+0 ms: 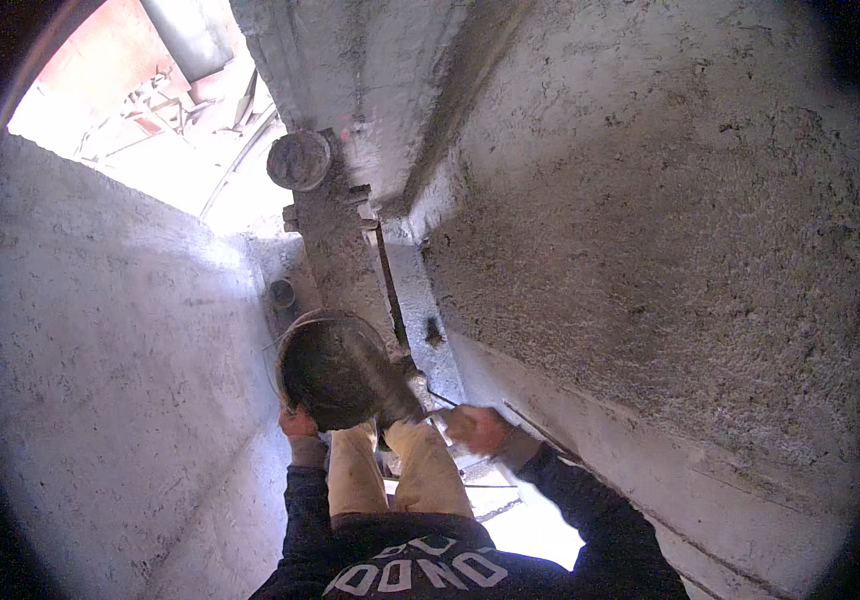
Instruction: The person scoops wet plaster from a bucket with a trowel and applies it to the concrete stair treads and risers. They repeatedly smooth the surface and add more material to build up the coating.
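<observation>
A dark round bucket (325, 365) with wet grey-brown mix inside hangs in front of my legs. My left hand (300, 422) grips its near left rim. My right hand (480, 430) is closed round the handle of a trowel (390, 385). The trowel's blade is smeared by motion and lies over the right side of the bucket. Where the blade meets the mix I cannot make out.
A mortar-covered plank (345, 260) runs ahead, with a round container (300, 160) at its far end and a small cup-like thing (282, 293) at its left. A rough, damp plastered wall (670, 230) rises at right, a pale wall (120, 350) at left. Bright openings show far left and below.
</observation>
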Demonstrator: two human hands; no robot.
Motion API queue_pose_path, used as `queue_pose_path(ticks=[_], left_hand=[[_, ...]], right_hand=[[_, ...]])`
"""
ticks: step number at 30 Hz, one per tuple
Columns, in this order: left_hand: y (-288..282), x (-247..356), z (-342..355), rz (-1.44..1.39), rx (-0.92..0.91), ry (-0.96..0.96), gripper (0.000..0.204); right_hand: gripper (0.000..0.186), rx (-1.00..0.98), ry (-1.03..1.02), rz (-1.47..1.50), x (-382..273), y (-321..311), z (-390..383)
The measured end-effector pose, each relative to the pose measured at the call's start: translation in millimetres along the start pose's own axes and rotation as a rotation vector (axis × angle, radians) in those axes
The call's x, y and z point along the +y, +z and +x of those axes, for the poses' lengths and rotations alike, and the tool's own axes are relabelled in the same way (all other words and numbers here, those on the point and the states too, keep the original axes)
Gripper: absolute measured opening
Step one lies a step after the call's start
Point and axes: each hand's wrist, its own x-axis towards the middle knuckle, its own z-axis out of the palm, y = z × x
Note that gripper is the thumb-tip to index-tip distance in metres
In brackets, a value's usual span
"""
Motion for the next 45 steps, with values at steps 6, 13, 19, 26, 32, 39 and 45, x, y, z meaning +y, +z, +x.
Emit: queue_pose_path(ticks=[6, 13, 19, 26, 32, 39, 45], left_hand=[[-50, 8, 8, -0.194, -0.045, 0.053, 0.042], [-52, -51, 8, -0.013, 0.180, -0.068, 0.034], [-19, -23, -5, -0.146, 0.036, 0.044, 0.033], [13, 83, -43, 0.110, -0.078, 0.270, 0.043], [-22, 27, -15, -0.888, -0.196, -0.167, 0.039], [-48, 119, -44, 0.110, 0.001, 0.082, 0.050], [-67, 72, -47, 0.079, 0.152, 0.219, 0.044]], right_hand=[[0.042, 0.682, -0.206, -1.384, 33, -237, -81], [0.050, 1.058, -0.186, -0.811, -62, -151, -204], [0.036, 0.432, -0.385, -0.998, -87, -19, -56], [0.023, 0.206, -0.263, -1.018, -69, 40, -6], [0.043, 0.254, -0.406, -0.763, -92, 54, -53], [0.028, -0.088, -0.142, -0.342, -73, -40, -34], [0.043, 1.076, -0.407, -1.522, -123, -255, -143]])
